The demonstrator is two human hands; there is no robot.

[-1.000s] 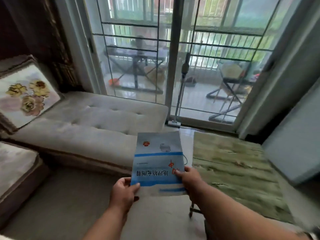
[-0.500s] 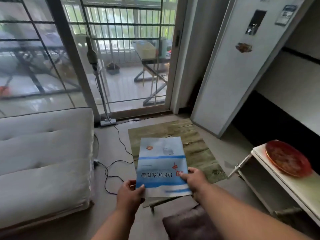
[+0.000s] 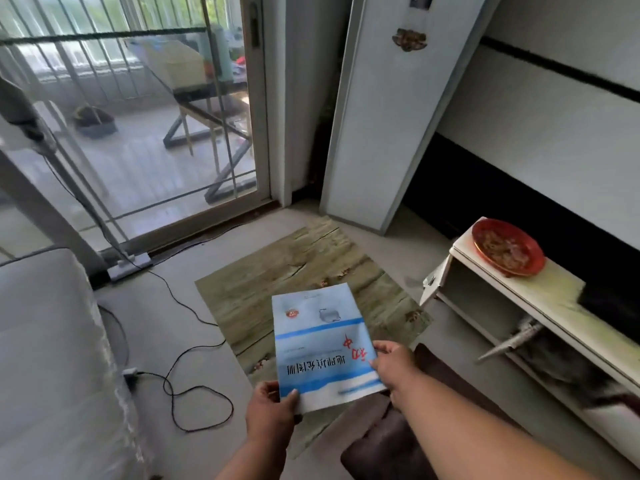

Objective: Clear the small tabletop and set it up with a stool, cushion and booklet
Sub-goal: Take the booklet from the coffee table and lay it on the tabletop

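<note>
Booklet (image 3: 322,344): blue and white, low in the centre of the frame, held flat above the tabletop with its printed title upside down to me.
Left hand (image 3: 270,415): I pinch the booklet's near left corner, thumb on the cover, fingers underneath.
Right hand (image 3: 393,367): I grip the booklet's right edge, thumb lying on the cover; my forearm runs off toward the lower right of the frame.
Tabletop (image 3: 294,271): small, wood-grain green, in the middle of the frame under the booklet, with a few small reddish bits scattered on it.
Cushion (image 3: 398,441): dark, at the bottom of the frame, just beside the tabletop's near right edge and partly under my right arm.
Cabinet (image 3: 519,313): cream, low, at the right of the frame, its front open.
Red dish (image 3: 507,251): sits on the cabinet's top at its far end.
Sofa (image 3: 48,358): grey, along the left edge.
Cable (image 3: 194,375): black, looping on the floor between sofa and tabletop.
Glass door (image 3: 138,116): upper left of the frame.
</note>
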